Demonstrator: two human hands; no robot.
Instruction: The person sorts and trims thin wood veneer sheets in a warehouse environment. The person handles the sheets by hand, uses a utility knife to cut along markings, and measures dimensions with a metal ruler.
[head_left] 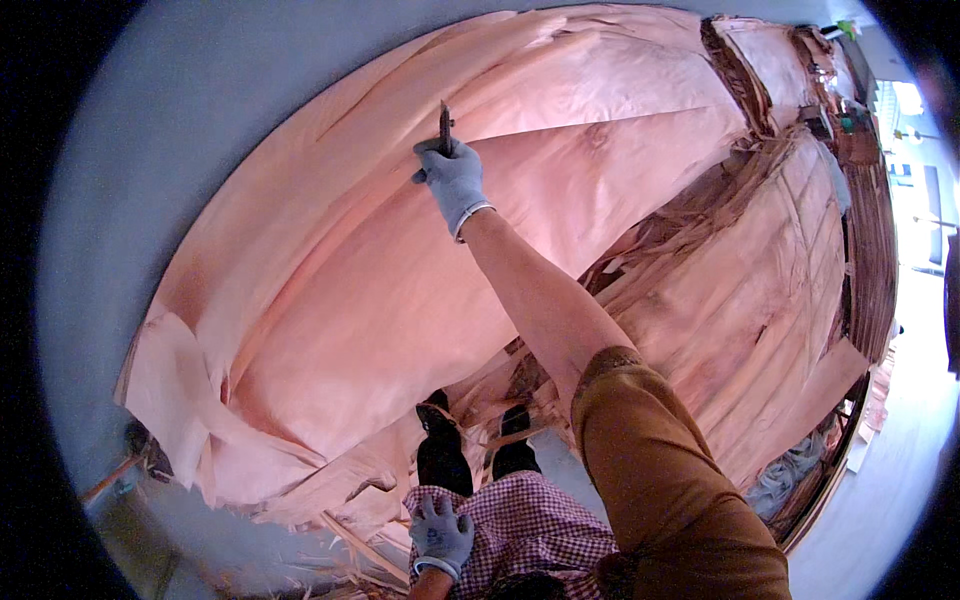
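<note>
1. Here our right hand [453,178], gloved, is clamped on a small dark knife-like tool [445,127] pointing away, over the top veneer sheet [400,290]
2. Our left hand [440,535] rests loosely curled at our side, well apart, so the right is nearer
3. The sheet's long axis runs lower left to upper right

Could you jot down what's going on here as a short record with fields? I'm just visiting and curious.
Setting: a wide pile of thin, pinkish wood veneer sheets, some torn at the edges
Right hand: grey glove, arm stretched out, gripping a small dark tool at the top sheet
Left hand: grey glove, low near the checked cloth, holding nothing that I can see
Feet: dark shoes beside the pile
Floor: veneer scraps lying about
</note>
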